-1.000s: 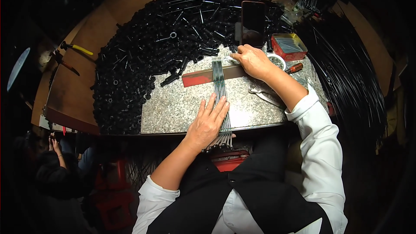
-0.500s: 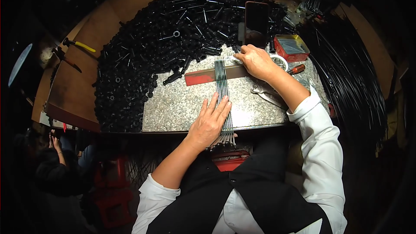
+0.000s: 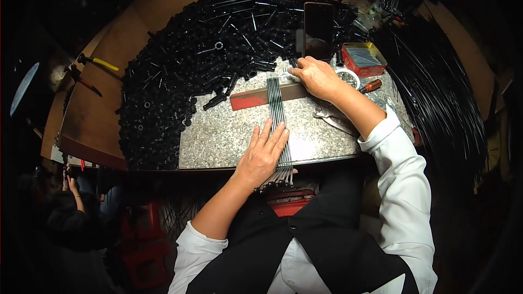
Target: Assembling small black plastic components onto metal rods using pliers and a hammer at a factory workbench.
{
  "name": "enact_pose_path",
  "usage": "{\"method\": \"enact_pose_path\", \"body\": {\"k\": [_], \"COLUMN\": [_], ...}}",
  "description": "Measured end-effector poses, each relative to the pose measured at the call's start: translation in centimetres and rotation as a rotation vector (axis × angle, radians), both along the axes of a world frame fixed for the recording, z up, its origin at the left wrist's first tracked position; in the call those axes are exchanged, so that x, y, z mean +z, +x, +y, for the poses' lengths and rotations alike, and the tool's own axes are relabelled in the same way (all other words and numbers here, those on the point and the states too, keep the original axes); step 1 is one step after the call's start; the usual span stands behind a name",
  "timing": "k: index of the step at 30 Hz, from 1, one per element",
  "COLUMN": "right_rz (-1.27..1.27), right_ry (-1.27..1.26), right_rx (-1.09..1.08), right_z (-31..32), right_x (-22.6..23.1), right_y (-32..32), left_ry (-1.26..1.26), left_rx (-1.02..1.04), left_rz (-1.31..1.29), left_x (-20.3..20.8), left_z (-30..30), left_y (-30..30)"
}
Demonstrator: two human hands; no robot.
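Observation:
A flat row of thin dark rods [image 3: 276,98] lies side by side across the stone slab, with pale far tips. Their near ends stick out past the slab's front edge. My left hand [image 3: 260,155] rests palm down on the near part of the row, fingers stretched out. Under the far part of the rods runs a red and brown bar [image 3: 250,99]. Just right of the rods' far tips, my right hand [image 3: 318,79] is closed in a pinch by some small whitish bits [image 3: 285,74]. What its fingertips hold is too small to make out.
Black tubular parts [image 3: 180,71] are heaped behind and left of the slab [image 3: 218,144]. A phone [image 3: 318,30] stands upright at the back. Right of my hand are a red tin [image 3: 364,65], a white ring [image 3: 357,79], a screwdriver [image 3: 371,86] and pliers [image 3: 332,120]. Long black rods [image 3: 441,81] lie far right.
The view has shifted slightly. Both hands keep nearly the same places, the left flat on the rods and the right pinched near their far tips.

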State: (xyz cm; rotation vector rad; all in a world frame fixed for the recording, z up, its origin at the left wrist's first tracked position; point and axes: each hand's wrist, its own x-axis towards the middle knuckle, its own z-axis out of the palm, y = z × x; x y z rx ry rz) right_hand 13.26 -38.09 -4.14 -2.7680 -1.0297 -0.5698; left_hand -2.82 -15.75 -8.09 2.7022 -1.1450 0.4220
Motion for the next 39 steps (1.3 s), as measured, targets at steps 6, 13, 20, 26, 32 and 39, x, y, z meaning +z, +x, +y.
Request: {"method": "enact_pose_path", "body": {"k": [6,13,20,26,32,39], "right_rz": [-0.001,-0.045,-0.052,-0.043,-0.028,-0.037], "right_ry": [0.028,0.044,0.055,0.048,0.024,0.038], "right_rx": [0.029,0.044,0.065,0.057,0.022,0.051], "right_z": [0.0,0.0,0.5,0.6,0.7,0.9], "right_x": [-0.4,-0.7,-0.8,-0.7,-0.3,-0.8], "right_y": [0.2,0.4,0.5,0.3,-0.1,0.4], "left_ry": [-0.073,-0.063,-0.071,-0.083,-0.064,-0.068], "left_rx": [0.012,0.014,0.008,0.003,0.003,-0.002], "left_rz": [0.089,0.089,0.078,0.060,0.030,0.026], "left_x": [0.9,1.1,0.7,0.6,0.4,0.4], "left_z": [-0.4,-0.6,-0.4,-0.3,-0.4,-0.5], "left_y": [-0.5,-0.6,-0.5,-0.4,-0.2,-0.2]}}
